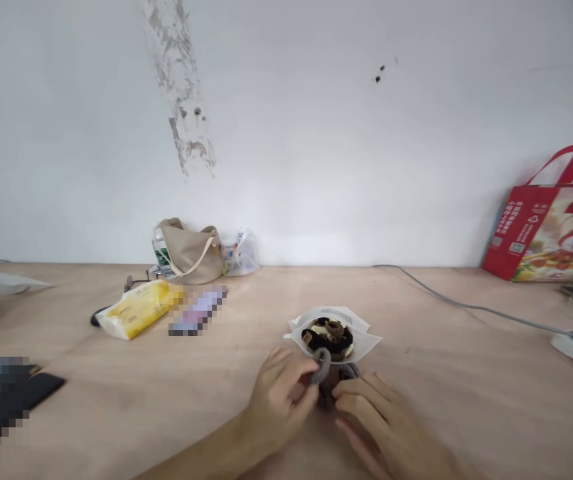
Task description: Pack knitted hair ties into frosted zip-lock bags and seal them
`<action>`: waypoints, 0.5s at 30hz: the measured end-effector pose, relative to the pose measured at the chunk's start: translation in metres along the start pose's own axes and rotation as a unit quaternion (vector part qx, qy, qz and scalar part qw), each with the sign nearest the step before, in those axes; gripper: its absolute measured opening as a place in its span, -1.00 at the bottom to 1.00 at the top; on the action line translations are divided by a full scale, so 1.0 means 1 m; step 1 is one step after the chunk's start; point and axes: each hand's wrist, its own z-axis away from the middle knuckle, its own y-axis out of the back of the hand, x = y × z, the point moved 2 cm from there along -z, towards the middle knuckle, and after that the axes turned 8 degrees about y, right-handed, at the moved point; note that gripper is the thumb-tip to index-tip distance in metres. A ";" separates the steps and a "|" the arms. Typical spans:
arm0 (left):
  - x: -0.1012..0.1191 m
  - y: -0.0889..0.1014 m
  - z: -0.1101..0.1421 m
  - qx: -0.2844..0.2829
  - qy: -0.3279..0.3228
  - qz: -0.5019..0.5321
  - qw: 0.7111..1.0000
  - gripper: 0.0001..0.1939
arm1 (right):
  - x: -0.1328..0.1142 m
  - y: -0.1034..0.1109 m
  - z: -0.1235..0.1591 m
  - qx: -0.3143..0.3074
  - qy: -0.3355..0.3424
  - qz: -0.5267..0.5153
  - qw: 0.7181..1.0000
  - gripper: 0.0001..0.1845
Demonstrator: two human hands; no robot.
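Between my hands is a grey and brown fabric hair band (327, 383), stretched into a loop with a dark, bunched lower part. My left hand (276, 410) pinches its grey loop from the left. My right hand (376, 420) closes over its right side, with the fingers curled around the band. Just beyond my fingers, a small pile of black, brown and cream hair bands (327, 337) lies on a white wrapper (364, 343). My hands hide the lower part of the band.
The pale plywood table (416, 400) carries a yellow packet (136, 310), a blurred flat object (199, 310) and a dark blurred object (1, 403). A beige bag (191, 257) stands against the white wall (316, 133), near a red printed bag (541, 227) and a grey cable (466, 305).
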 end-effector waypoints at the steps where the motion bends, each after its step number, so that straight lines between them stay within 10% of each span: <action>1: -0.004 -0.002 -0.005 0.016 -0.010 -0.036 0.999 -0.82 | 0.001 -0.001 0.001 -0.007 -0.001 -0.006 1.000 -0.80; 15: -0.001 -0.002 -0.003 -0.038 -0.058 -0.062 0.996 -0.78 | 0.004 -0.011 0.014 -0.064 -0.055 0.051 0.995 -0.71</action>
